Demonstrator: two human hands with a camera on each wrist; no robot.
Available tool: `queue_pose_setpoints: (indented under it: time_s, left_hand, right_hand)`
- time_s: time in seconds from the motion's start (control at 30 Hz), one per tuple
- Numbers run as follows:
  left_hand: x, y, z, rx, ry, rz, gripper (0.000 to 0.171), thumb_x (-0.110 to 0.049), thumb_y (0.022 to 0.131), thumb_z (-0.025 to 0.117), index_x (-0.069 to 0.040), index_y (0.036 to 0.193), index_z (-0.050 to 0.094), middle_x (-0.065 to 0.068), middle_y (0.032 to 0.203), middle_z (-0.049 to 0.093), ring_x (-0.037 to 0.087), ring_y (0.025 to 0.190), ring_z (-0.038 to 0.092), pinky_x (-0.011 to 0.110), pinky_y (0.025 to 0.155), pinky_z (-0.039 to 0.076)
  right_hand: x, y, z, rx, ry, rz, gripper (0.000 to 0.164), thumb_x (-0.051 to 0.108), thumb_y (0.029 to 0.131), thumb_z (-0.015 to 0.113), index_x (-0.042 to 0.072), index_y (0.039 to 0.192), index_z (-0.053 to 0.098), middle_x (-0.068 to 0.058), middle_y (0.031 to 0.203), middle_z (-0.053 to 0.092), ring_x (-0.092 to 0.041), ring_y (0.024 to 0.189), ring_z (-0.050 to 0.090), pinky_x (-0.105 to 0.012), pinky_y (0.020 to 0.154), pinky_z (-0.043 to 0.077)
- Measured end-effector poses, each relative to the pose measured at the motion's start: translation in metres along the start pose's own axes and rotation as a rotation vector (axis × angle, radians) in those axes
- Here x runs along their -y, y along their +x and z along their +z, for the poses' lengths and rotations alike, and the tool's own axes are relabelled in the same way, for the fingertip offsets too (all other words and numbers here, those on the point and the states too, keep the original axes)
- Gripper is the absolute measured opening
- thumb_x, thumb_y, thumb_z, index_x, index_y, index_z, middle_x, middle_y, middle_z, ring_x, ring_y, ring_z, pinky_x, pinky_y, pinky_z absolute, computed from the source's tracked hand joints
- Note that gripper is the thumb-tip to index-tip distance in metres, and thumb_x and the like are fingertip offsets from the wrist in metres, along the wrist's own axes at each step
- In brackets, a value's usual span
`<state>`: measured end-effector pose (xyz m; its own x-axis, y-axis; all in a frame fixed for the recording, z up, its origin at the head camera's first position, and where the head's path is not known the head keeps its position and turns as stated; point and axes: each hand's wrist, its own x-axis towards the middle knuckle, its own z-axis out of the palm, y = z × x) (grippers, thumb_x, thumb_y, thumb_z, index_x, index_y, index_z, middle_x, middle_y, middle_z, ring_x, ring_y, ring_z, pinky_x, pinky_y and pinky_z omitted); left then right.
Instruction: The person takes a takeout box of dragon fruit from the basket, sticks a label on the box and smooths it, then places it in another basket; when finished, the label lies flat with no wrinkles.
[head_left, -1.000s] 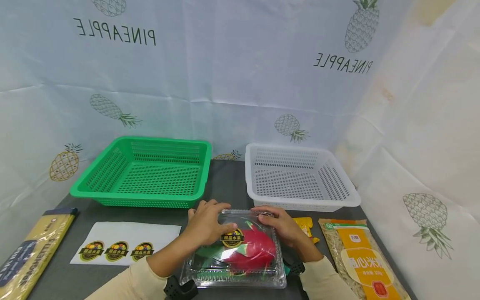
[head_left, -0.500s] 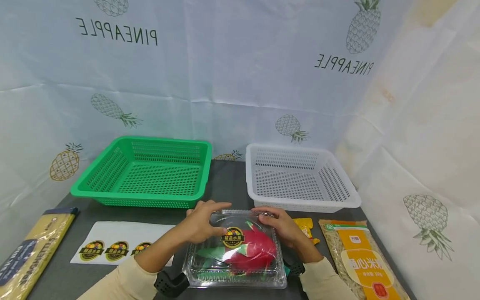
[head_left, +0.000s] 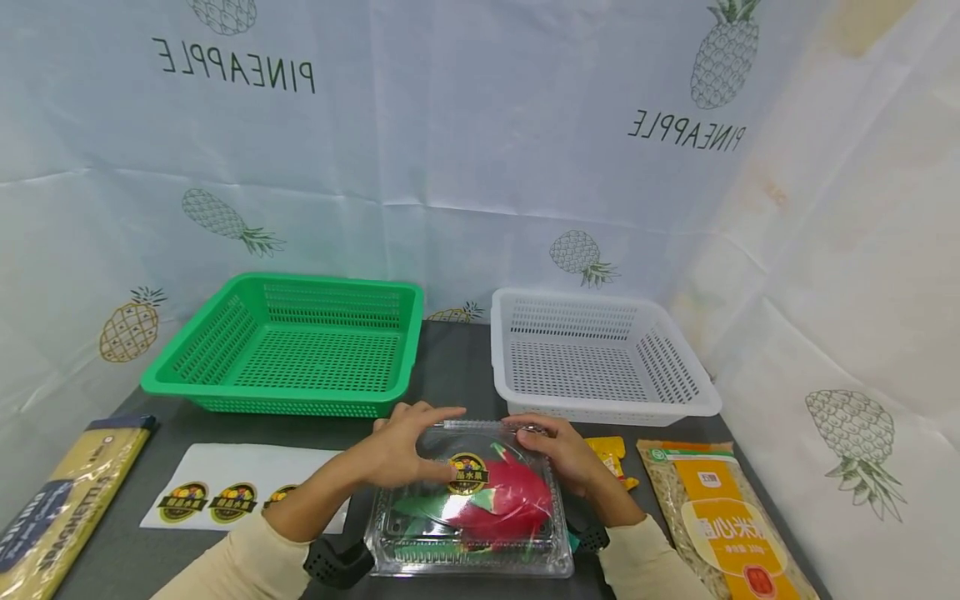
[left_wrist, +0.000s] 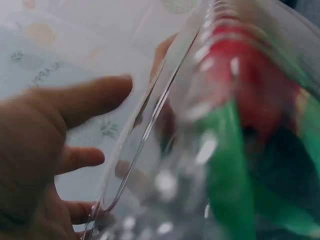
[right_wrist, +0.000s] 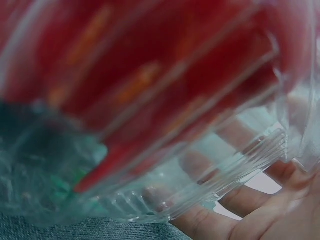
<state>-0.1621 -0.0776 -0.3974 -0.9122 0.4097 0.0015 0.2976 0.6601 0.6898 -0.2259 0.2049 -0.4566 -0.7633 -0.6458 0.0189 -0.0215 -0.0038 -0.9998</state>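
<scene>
A clear plastic clamshell box [head_left: 472,567] lies closed on the dark table. Inside it are a red dragon fruit [head_left: 517,500] and something green [head_left: 423,506] on the left. A round black-and-gold label sticker [head_left: 469,475] sits on the lid. My left hand [head_left: 390,454] is at the box's back left corner, thumb stretched to the sticker's left edge, fingers spread toward the far edge. My right hand [head_left: 562,454] grips the back right corner; in the right wrist view its fingers [right_wrist: 245,200] curl around the clear side wall.
Left of the box lies a white sticker sheet [head_left: 247,462], partly under my left forearm. A green basket [head_left: 277,400] and a white basket [head_left: 600,408] stand behind. A gold spaghetti pack [head_left: 67,500] is far left; a yellow packet [head_left: 609,454] and a grain bag [head_left: 727,517] lie right.
My left hand has shifted left, its thumb sliding from over the sticker to the sticker's left edge, so more of the lid shows. The right hand and box have stayed nearly still.
</scene>
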Motion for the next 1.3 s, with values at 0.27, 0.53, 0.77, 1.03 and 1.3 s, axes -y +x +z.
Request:
queue_pose_setpoints:
  time_s: [0.27,0.53,0.77,1.03,1.3]
  left_hand:
    - [-0.002,0.0,-0.001,0.019,0.016,0.026,0.076,-0.025,0.074,0.084,-0.022,0.142,0.051,0.009,0.121,0.049,0.026,0.103,0.037,0.048,0.073,0.027]
    - [-0.003,-0.001,-0.009,0.078,-0.046,0.015,0.076,-0.006,0.076,0.075,-0.025,0.145,0.048,0.011,0.125,0.047,0.03,0.107,0.036,0.053,0.079,0.029]
    - [-0.014,0.002,0.002,-0.025,0.051,-0.091,0.075,-0.042,0.072,0.078,-0.026,0.14,0.052,0.005,0.12,0.05,0.025,0.103,0.038,0.049,0.074,0.028]
    - [-0.03,0.009,0.025,-0.143,0.341,-0.184,0.083,-0.072,0.069,0.067,-0.025,0.137,0.056,0.004,0.109,0.051,0.027,0.101,0.043,0.061,0.084,0.026]
    - [-0.036,0.014,0.032,-0.192,0.371,-0.228,0.083,-0.074,0.069,0.067,-0.023,0.134,0.058,0.01,0.109,0.051,0.03,0.101,0.045,0.065,0.085,0.026]
  right_hand:
    - [0.001,0.0,0.001,0.009,-0.021,-0.011,0.039,0.014,0.099,0.053,-0.008,0.132,0.053,-0.024,0.123,0.057,-0.035,0.102,0.062,-0.048,0.078,0.053]
    - [0.001,0.001,0.002,0.016,-0.019,-0.022,0.039,0.013,0.099,0.053,-0.009,0.131,0.053,-0.024,0.123,0.056,-0.034,0.102,0.062,-0.048,0.079,0.052]
    - [0.001,-0.001,0.001,0.016,-0.017,-0.034,0.038,0.013,0.099,0.052,-0.008,0.131,0.054,-0.023,0.124,0.057,-0.032,0.104,0.062,-0.047,0.081,0.052]
    - [0.0,-0.002,0.0,0.008,-0.026,-0.037,0.037,0.013,0.099,0.052,-0.007,0.131,0.055,-0.02,0.122,0.058,-0.032,0.102,0.063,-0.048,0.079,0.052]
    - [0.001,-0.001,0.001,0.003,-0.021,-0.027,0.039,0.014,0.099,0.053,-0.009,0.131,0.054,-0.022,0.122,0.058,-0.031,0.1,0.063,-0.047,0.079,0.053]
